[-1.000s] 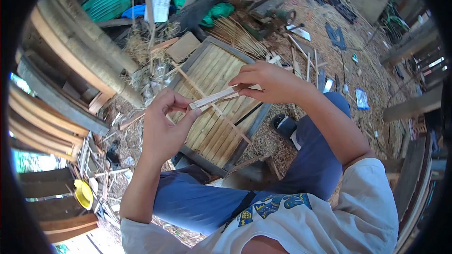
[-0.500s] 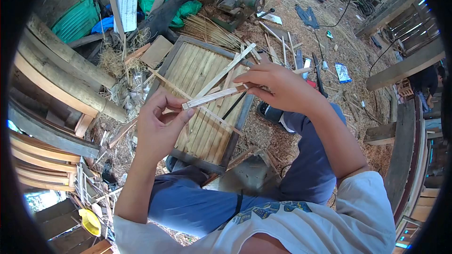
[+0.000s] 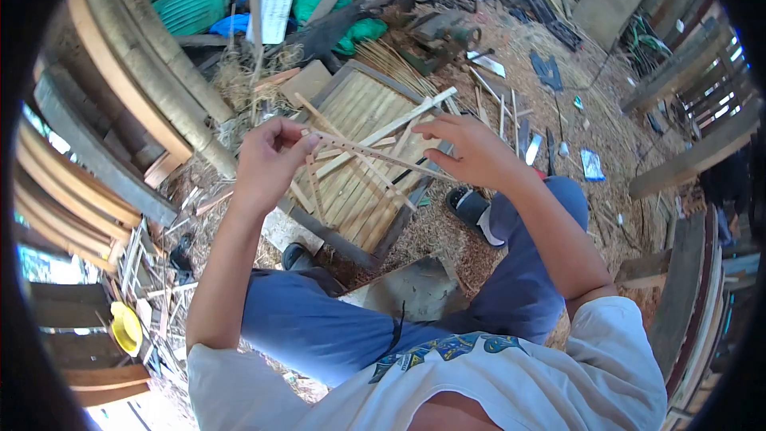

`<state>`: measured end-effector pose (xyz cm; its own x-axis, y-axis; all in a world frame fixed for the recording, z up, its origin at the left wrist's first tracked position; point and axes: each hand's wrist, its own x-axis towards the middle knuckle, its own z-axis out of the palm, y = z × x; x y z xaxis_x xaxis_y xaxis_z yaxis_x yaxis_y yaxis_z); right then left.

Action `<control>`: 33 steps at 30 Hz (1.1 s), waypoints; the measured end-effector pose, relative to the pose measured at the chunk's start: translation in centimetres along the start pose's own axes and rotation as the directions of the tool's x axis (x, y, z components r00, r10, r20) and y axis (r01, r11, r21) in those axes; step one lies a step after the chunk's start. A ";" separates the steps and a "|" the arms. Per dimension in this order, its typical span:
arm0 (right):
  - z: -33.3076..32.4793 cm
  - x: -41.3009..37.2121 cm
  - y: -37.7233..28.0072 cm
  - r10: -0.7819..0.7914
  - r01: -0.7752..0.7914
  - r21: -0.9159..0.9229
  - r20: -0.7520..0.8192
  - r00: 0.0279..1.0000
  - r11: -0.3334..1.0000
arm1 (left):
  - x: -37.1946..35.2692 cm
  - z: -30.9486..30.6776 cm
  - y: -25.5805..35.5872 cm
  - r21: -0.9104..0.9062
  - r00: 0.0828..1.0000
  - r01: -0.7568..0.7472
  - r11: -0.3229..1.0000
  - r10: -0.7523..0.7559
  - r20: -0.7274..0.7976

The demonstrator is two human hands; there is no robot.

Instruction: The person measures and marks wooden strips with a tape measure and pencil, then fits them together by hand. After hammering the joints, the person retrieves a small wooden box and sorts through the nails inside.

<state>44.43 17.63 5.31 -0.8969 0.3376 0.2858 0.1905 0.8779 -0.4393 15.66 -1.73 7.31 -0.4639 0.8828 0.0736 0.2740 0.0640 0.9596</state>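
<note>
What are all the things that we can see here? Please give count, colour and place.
Slatted panel: 1, yellowish, grey-framed, centre
Loose strips: several, pale, on the slatted panel
Held strip: at least 1, pale, above the slatted panel
Thin sticks: many, tan, beyond the slatted panel
Corrugated sheet: 1, white, top left
Basin: 1, yellow, lower left
Cloth: 1, dark, upper right
Packet: 1, blue-silver, right
Scraps: too jumbled to count, mixed, left
Hands: 2, bare; left pinching the held strip, right open nearby

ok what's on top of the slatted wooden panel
Thin wooden strips lie crossed on the slatted wooden panel, while the left hand holds a holed wooden strip above it. Whatever the strips cover is hidden.
</note>
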 end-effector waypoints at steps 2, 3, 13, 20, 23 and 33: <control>1.2 0.0 -0.3 0.039 -0.039 0.012 0.053 0.998 0.999 | -0.2 0.1 -0.1 0.007 1.000 -0.006 1.000 0.006 -0.020; 1.8 0.1 -0.3 0.060 -0.065 0.065 0.076 0.995 0.996 | -0.3 0.2 -0.2 0.019 1.000 -0.019 1.000 0.019 -0.014; 6.1 -3.6 1.5 0.038 -0.053 0.129 0.119 0.992 0.990 | -1.7 5.4 3.2 0.228 0.941 -0.334 0.914 0.309 0.140; -1.8 -7.0 4.3 0.113 -0.115 0.000 0.151 0.982 0.993 | -2.4 14.0 8.2 0.099 0.886 -0.453 0.886 0.436 0.159; -3.1 -8.3 5.9 0.170 -0.189 0.067 0.218 0.961 0.980 | -2.6 17.6 10.4 0.149 0.842 -0.533 0.833 0.506 0.186; 4.0 -18.6 15.9 0.336 -0.341 0.145 0.064 0.940 0.929 | 1.4 32.0 5.2 0.225 0.818 -0.547 0.806 0.460 0.345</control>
<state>62.51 23.92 -10.42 -0.8044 0.5903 0.0668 0.4253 0.6508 -0.6290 43.37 14.76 3.69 0.0370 0.9125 0.4075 0.6645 -0.3270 0.6719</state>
